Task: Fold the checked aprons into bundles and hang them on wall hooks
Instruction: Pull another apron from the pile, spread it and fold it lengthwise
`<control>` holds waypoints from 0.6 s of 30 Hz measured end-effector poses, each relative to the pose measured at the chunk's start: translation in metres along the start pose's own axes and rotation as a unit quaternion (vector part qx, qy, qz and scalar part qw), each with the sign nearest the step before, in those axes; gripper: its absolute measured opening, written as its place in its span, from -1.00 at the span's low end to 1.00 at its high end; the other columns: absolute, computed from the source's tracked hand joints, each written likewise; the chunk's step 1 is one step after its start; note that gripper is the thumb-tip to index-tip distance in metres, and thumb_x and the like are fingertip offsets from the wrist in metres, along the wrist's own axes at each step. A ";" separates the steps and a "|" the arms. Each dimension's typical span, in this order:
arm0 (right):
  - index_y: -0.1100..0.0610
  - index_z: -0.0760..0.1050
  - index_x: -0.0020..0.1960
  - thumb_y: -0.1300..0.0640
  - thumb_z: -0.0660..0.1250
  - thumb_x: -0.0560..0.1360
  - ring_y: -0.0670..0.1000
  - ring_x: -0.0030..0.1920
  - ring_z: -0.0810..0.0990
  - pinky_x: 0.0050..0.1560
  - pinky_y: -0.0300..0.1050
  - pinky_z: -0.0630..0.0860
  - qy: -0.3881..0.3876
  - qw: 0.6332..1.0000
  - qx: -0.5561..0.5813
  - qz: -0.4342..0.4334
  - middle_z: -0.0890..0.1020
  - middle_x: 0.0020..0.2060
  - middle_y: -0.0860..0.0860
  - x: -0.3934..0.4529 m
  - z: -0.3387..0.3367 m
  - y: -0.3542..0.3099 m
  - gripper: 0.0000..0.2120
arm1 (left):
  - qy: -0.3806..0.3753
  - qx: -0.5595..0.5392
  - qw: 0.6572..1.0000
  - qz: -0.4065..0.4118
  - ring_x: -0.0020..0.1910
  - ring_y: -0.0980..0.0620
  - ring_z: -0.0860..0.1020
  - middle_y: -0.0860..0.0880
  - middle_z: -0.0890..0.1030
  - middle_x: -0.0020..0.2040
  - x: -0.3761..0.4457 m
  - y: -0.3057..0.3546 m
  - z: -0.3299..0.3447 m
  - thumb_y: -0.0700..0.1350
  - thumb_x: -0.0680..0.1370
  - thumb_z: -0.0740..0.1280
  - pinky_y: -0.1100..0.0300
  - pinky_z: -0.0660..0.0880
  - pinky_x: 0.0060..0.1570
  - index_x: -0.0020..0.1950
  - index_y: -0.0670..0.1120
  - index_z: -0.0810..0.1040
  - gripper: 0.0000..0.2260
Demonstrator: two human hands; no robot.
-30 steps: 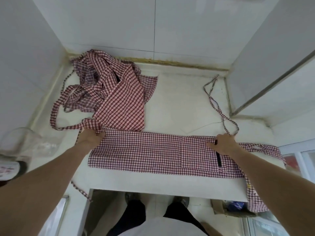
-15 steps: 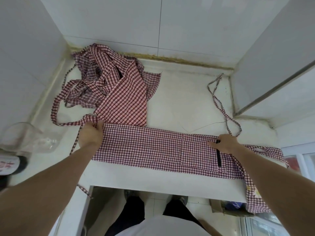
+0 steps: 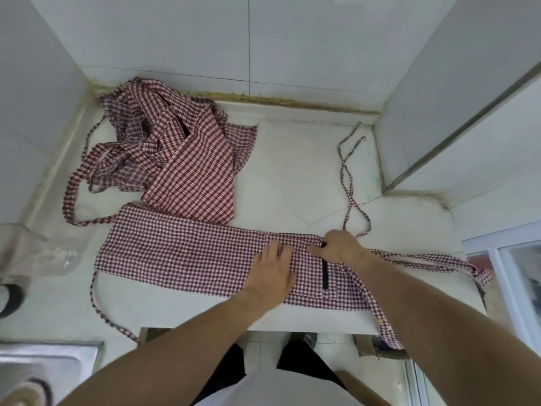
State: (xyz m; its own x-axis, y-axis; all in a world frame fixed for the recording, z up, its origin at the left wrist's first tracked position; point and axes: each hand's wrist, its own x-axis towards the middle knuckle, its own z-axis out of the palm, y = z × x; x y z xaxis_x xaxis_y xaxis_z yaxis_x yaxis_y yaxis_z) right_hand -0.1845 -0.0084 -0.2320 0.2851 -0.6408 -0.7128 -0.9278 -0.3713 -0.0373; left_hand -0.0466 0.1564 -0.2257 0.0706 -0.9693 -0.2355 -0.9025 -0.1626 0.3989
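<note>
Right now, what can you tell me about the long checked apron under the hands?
The apron is thin red-and-white checked cloth, folded into a long flat band across the white counter. It has a pocket with a dark strip near its right end. Thin ties trail off it, and one end hangs over the counter's edge. The left hand lies flat on it; the right hand presses beside the strip. Its far edge lies under a crumpled pile.

Both bare forearms are reaching fwd from the bottom edge, converging toward centre-right. Left hand [image 3: 273, 266] is lying palm-down, fingers straight and together, pointing away from the body. Right hand [image 3: 339, 247] is sitting just beside it, knuckles up, fingers curling under in a pinch; fingertips hidden, so exact grip unclear.
</note>
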 end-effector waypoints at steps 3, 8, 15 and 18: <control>0.20 0.53 0.06 -0.44 0.12 0.51 0.12 0.01 0.60 -0.05 -0.06 0.50 0.064 0.998 -0.004 -0.024 0.64 -0.03 0.12 -0.009 0.008 -0.004 -0.31 | -0.158 0.129 0.979 -0.024 0.52 -0.28 0.06 -0.21 -0.03 0.57 0.005 0.027 0.015 0.24 0.61 0.16 -0.38 0.12 0.40 0.61 0.00 -0.17 -0.26; 0.16 0.51 0.01 -0.38 0.34 0.43 0.09 -0.02 0.59 -0.05 -0.07 0.49 0.083 0.993 0.040 -0.073 0.61 -0.06 0.08 -0.021 0.008 0.009 -0.42 | -0.211 0.105 0.966 -0.109 0.55 -0.33 -0.12 -0.19 -0.21 0.59 0.024 0.033 0.009 0.29 0.50 0.34 -0.44 0.09 0.38 0.60 0.03 -0.28 -0.03; 0.27 0.49 0.18 -0.12 0.17 0.65 0.14 0.11 0.56 0.02 -0.07 0.43 0.054 0.984 0.167 -0.021 0.59 0.12 0.18 -0.029 0.012 0.053 -0.56 | -0.196 0.143 0.962 -0.123 0.55 -0.35 -0.12 -0.20 -0.21 0.60 0.026 0.047 0.011 0.32 0.58 0.16 -0.44 0.11 0.39 0.61 0.03 -0.28 -0.16; 0.30 0.52 0.15 -0.12 0.17 0.65 0.17 0.10 0.57 -0.02 -0.10 0.42 0.072 0.975 0.211 0.016 0.61 0.10 0.21 -0.026 0.020 0.059 -0.53 | -0.156 0.164 0.972 -0.064 0.57 -0.30 -0.09 -0.23 -0.15 0.61 0.021 0.056 0.014 0.34 0.58 0.13 -0.33 0.01 0.47 0.62 0.00 -0.25 -0.17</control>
State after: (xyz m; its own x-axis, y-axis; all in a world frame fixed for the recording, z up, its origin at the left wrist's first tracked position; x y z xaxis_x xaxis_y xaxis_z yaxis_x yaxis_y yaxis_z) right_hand -0.2518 -0.0003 -0.2296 0.2576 -0.7464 -0.6136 -0.9442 -0.0594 -0.3241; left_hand -0.1019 0.1297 -0.2209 0.1055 -0.8339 -0.5418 -0.9853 -0.1611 0.0562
